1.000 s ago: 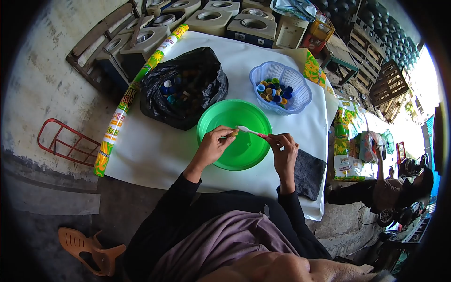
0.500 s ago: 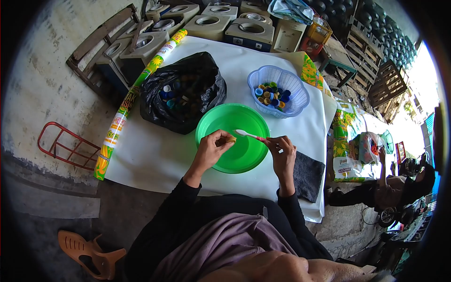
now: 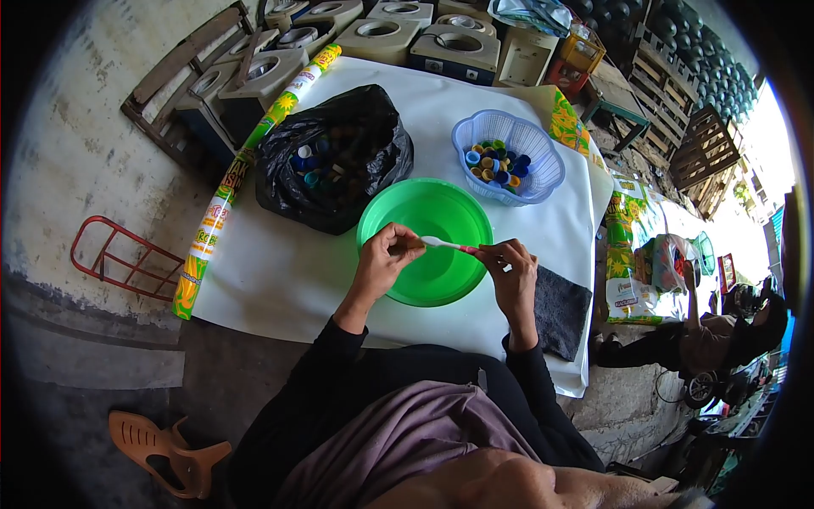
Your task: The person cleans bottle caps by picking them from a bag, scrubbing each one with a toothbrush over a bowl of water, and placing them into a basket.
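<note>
Above the green basin [image 3: 437, 284], my left hand [image 3: 383, 261] pinches a small yellowish bottle cap, now mostly hidden by the fingers. My right hand [image 3: 512, 273] grips a red-and-white toothbrush [image 3: 448, 244] by its handle. The brush's white head meets the fingertips of my left hand, at the cap. Behind the basin to the right, a blue plastic basket [image 3: 543, 178] holds several bottle caps of mixed colours. To the left lies an open black plastic bag [image 3: 284, 191] with more caps inside.
A dark folded cloth [image 3: 560, 316] lies on the white-covered table [image 3: 288, 301] by my right wrist. A rolled printed sheet [image 3: 216, 208] runs along the left edge. Dispenser-like units [image 3: 454, 55] stand behind. An orange chair [image 3: 161, 450] is at lower left; another person [image 3: 712, 339] is at right.
The toothbrush head has come against the cap in my left hand, where a gap showed before. The cap has turned out of sight behind the fingers. The view has shifted slightly.
</note>
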`<state>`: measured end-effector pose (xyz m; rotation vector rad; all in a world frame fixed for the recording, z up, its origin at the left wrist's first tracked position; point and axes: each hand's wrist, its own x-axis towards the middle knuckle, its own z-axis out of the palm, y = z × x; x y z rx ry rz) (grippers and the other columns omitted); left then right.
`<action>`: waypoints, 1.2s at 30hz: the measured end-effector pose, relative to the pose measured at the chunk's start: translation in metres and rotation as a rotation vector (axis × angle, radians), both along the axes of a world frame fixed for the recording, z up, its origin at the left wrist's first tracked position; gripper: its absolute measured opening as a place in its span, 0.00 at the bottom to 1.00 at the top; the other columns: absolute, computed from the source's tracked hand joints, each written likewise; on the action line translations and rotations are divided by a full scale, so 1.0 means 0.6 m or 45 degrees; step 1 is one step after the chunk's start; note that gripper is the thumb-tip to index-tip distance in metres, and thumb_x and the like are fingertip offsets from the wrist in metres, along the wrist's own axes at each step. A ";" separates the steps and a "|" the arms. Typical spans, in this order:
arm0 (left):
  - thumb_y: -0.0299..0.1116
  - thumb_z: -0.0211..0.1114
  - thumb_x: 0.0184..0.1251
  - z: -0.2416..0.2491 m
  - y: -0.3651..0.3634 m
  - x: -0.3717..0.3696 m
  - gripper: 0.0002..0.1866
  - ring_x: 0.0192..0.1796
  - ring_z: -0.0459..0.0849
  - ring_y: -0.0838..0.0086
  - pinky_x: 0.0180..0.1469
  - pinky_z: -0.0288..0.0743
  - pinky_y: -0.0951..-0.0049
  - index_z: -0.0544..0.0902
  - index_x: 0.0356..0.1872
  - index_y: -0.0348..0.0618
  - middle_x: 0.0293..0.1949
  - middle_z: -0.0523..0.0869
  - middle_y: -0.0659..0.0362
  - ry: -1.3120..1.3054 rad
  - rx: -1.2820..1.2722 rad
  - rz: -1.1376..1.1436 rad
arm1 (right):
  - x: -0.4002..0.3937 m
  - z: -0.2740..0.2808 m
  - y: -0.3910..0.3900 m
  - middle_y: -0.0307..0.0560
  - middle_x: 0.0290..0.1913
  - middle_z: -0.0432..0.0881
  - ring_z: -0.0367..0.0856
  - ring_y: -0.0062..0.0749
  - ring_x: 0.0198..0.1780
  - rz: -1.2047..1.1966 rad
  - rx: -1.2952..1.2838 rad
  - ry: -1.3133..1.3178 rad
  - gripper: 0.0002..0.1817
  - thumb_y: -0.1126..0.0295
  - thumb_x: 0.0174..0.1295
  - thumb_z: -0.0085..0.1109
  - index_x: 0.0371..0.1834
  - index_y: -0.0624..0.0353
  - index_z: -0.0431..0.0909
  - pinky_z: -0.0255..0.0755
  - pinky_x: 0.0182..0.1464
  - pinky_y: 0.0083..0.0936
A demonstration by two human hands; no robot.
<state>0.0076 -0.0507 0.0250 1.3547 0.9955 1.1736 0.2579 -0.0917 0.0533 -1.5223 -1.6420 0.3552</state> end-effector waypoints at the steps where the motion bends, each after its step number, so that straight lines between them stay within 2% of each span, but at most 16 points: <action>1: 0.23 0.75 0.71 0.001 -0.002 -0.001 0.12 0.49 0.88 0.80 0.55 0.83 0.77 0.81 0.50 0.36 0.45 0.90 0.58 -0.002 -0.001 0.028 | -0.006 0.007 -0.001 0.33 0.37 0.86 0.82 0.28 0.40 -0.007 -0.066 -0.026 0.09 0.58 0.64 0.75 0.41 0.48 0.93 0.62 0.54 0.34; 5: 0.23 0.75 0.71 0.012 0.001 0.004 0.11 0.49 0.88 0.79 0.55 0.83 0.78 0.82 0.50 0.35 0.45 0.90 0.58 -0.010 0.005 0.089 | -0.004 0.000 0.021 0.32 0.37 0.84 0.80 0.30 0.43 -0.183 0.211 -0.447 0.09 0.57 0.62 0.75 0.38 0.47 0.93 0.62 0.55 0.37; 8: 0.23 0.75 0.71 0.008 0.003 0.000 0.11 0.49 0.89 0.78 0.55 0.83 0.78 0.82 0.49 0.35 0.45 0.90 0.57 0.047 0.003 0.075 | -0.011 0.006 0.022 0.33 0.37 0.84 0.80 0.30 0.44 0.024 0.196 -0.667 0.09 0.57 0.62 0.75 0.37 0.47 0.93 0.62 0.56 0.38; 9: 0.23 0.75 0.71 0.005 0.004 -0.002 0.11 0.49 0.89 0.78 0.55 0.83 0.78 0.83 0.49 0.35 0.45 0.91 0.56 0.075 0.002 0.065 | -0.015 0.008 0.023 0.34 0.37 0.84 0.80 0.31 0.43 0.059 0.169 -0.607 0.08 0.57 0.62 0.74 0.37 0.47 0.93 0.62 0.56 0.39; 13: 0.23 0.75 0.71 0.003 0.003 -0.004 0.11 0.50 0.90 0.77 0.54 0.84 0.77 0.83 0.50 0.35 0.45 0.91 0.55 0.119 0.039 0.097 | -0.010 0.022 0.019 0.35 0.36 0.84 0.81 0.31 0.42 -0.128 0.194 -0.340 0.09 0.57 0.63 0.75 0.39 0.48 0.93 0.62 0.55 0.37; 16: 0.22 0.74 0.71 0.012 0.007 -0.002 0.12 0.49 0.90 0.77 0.55 0.84 0.77 0.83 0.51 0.35 0.45 0.92 0.55 0.114 0.031 0.089 | -0.015 0.029 0.006 0.36 0.36 0.87 0.84 0.29 0.37 -0.043 0.107 -0.104 0.07 0.62 0.64 0.74 0.39 0.50 0.93 0.63 0.55 0.33; 17: 0.21 0.74 0.71 0.015 0.005 0.001 0.12 0.49 0.90 0.77 0.55 0.84 0.76 0.83 0.52 0.34 0.45 0.92 0.55 0.074 0.024 0.066 | -0.015 0.023 0.008 0.36 0.36 0.87 0.83 0.26 0.36 0.024 0.166 -0.132 0.06 0.63 0.64 0.74 0.39 0.50 0.93 0.63 0.55 0.31; 21: 0.20 0.72 0.72 0.011 0.003 0.006 0.14 0.50 0.90 0.76 0.55 0.85 0.76 0.84 0.56 0.33 0.46 0.92 0.55 0.068 0.047 0.040 | -0.011 0.016 0.015 0.35 0.35 0.86 0.81 0.26 0.35 -0.111 0.229 -0.195 0.07 0.62 0.64 0.75 0.41 0.50 0.93 0.63 0.54 0.31; 24: 0.23 0.74 0.72 0.008 0.003 -0.005 0.15 0.51 0.92 0.74 0.55 0.87 0.73 0.85 0.57 0.34 0.47 0.93 0.55 0.204 0.126 0.074 | -0.019 0.026 0.008 0.36 0.35 0.85 0.81 0.28 0.35 0.032 0.176 -0.188 0.07 0.62 0.64 0.75 0.40 0.51 0.93 0.63 0.54 0.31; 28: 0.23 0.73 0.72 0.005 0.007 -0.005 0.13 0.49 0.91 0.75 0.54 0.86 0.74 0.86 0.55 0.34 0.45 0.92 0.56 0.138 0.116 0.132 | -0.016 0.023 0.026 0.35 0.36 0.85 0.81 0.30 0.41 -0.137 0.248 -0.398 0.09 0.59 0.62 0.75 0.40 0.49 0.94 0.62 0.56 0.34; 29: 0.24 0.73 0.72 0.010 0.005 -0.006 0.13 0.49 0.91 0.75 0.54 0.86 0.75 0.86 0.54 0.34 0.45 0.92 0.56 0.150 0.140 0.139 | -0.014 0.011 0.032 0.33 0.37 0.84 0.79 0.30 0.43 -0.102 0.241 -0.442 0.10 0.57 0.61 0.74 0.41 0.47 0.94 0.60 0.57 0.38; 32: 0.24 0.74 0.72 0.010 0.004 -0.011 0.12 0.48 0.91 0.76 0.53 0.86 0.75 0.85 0.53 0.34 0.43 0.92 0.57 0.159 0.145 0.147 | -0.016 0.000 0.030 0.33 0.38 0.84 0.79 0.29 0.43 0.075 0.185 -0.628 0.10 0.57 0.62 0.74 0.40 0.48 0.94 0.60 0.57 0.39; 36: 0.24 0.74 0.73 0.014 0.005 -0.010 0.11 0.47 0.91 0.76 0.51 0.86 0.76 0.84 0.51 0.33 0.42 0.91 0.56 0.166 0.134 0.166 | -0.015 0.012 0.029 0.33 0.37 0.85 0.81 0.29 0.43 -0.034 0.173 -0.325 0.09 0.57 0.63 0.74 0.40 0.48 0.94 0.61 0.56 0.37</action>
